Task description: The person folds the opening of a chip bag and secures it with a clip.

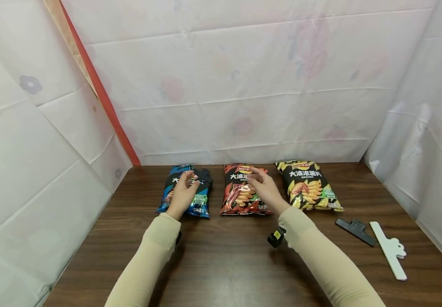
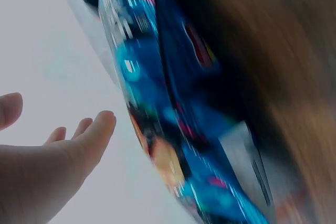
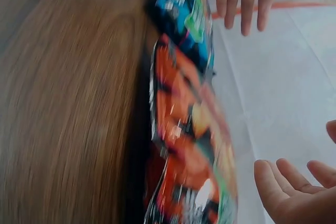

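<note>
My left hand (image 1: 183, 192) is over a blue chip bag (image 1: 202, 209), with its fingers loosely bent and nothing between them. A black clip (image 1: 203, 175) sits at the upper right of that bag; whether it grips the bag I cannot tell. In the left wrist view the fingers (image 2: 97, 136) stand apart from the blue bag's surface. My right hand (image 1: 267, 191) hovers at the right side of a red chip bag (image 1: 240, 192). It holds nothing, and the right wrist view shows its fingers (image 3: 275, 182) spread and apart from the red bag.
A yellow chip bag (image 1: 309, 187) lies to the right of the red one, all along the back of the brown wooden table (image 1: 224, 260). A black clip (image 1: 355, 231) and a white clip (image 1: 388, 250) lie at the right. White sheeting (image 1: 244, 85) hangs behind and on both sides.
</note>
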`<state>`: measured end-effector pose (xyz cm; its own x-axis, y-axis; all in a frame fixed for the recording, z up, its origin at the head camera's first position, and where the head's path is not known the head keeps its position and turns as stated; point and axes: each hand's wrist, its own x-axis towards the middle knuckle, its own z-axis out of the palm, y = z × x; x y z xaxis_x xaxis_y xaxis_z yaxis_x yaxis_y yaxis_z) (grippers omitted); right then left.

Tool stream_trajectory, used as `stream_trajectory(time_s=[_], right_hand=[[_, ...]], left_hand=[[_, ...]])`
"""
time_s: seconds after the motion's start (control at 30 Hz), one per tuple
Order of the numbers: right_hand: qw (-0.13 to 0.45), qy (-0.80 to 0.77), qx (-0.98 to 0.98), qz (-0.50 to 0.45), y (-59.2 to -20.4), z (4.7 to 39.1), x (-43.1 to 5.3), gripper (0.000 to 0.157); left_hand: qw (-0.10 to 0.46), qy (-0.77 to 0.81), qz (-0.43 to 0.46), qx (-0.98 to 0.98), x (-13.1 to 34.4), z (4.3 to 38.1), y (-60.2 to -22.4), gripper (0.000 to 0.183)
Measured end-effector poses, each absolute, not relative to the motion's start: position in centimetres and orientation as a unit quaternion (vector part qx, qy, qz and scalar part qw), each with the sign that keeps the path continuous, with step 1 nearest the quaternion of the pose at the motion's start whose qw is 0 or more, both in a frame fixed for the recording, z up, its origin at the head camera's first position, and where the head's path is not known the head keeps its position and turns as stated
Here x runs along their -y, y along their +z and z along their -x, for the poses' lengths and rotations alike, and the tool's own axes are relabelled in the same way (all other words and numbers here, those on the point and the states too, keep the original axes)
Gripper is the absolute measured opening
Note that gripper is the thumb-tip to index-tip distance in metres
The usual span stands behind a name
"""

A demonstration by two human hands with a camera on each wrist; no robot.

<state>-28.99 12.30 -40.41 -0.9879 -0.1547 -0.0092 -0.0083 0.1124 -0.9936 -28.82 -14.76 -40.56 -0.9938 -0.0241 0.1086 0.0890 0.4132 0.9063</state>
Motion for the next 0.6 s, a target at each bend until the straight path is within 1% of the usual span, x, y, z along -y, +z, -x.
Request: stream_trajectory(time_s=[0.37, 0.6], right_hand=[[0.027, -0.602, -0.798, 0.005, -42.1, 30.3, -16.0, 0.055], [0.051, -0.598, -0.799, -0.038, -42.8, 30.8, -16.8, 0.058]], left_hand=[[-0.033, -0.556, 0.036, 0.830, 11.2, 28.9, -41.4, 0.062], [-0.071, -0.545, 0.023, 0.835, 9.5, 29.3, -42.2, 0.068]])
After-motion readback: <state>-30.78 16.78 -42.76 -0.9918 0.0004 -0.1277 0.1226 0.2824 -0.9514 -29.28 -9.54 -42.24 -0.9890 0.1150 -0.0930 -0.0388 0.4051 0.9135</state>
